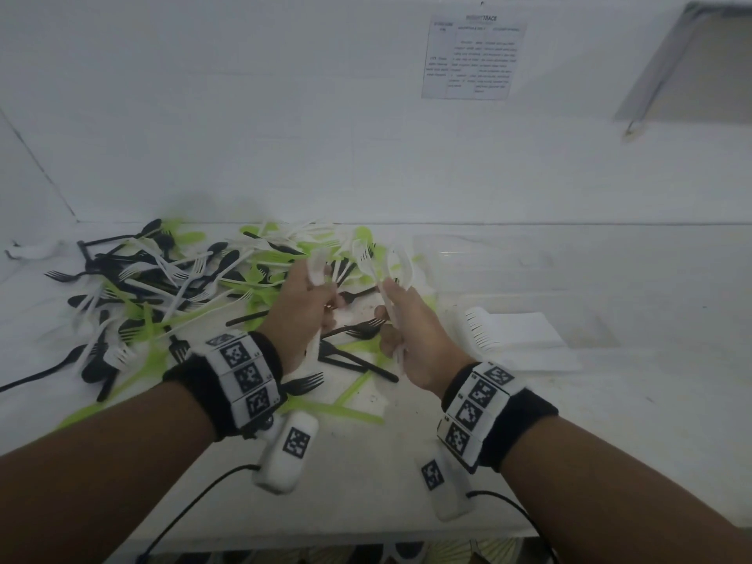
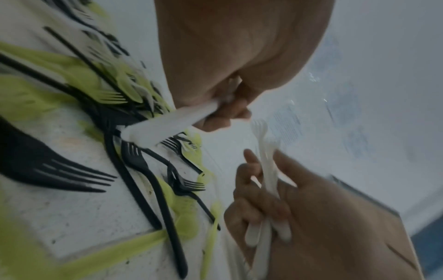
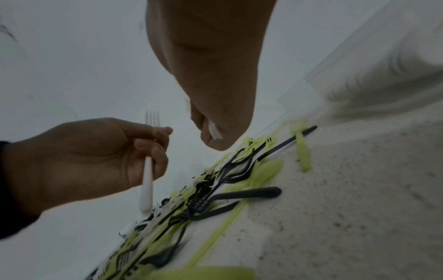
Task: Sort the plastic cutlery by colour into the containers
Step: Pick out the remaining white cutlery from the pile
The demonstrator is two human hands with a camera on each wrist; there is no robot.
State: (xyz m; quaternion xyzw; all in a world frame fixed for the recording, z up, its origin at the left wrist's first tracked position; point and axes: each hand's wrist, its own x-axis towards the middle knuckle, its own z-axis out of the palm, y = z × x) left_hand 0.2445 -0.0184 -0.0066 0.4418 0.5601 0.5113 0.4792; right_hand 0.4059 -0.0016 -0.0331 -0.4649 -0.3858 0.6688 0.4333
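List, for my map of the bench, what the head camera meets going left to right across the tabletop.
Mixed pile of black, white and lime-green plastic cutlery → left hand holding a white plastic fork → right hand gripping white plastic cutlery → clear plastic container.

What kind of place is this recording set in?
Probably a data-collection workstation, not a kitchen: a bare white table against a white wall, a printed sheet taped above it, and a staged cutlery pile beside clear containers.

wall sheet text: blurred, unreadable | clear containers: contents indistinct
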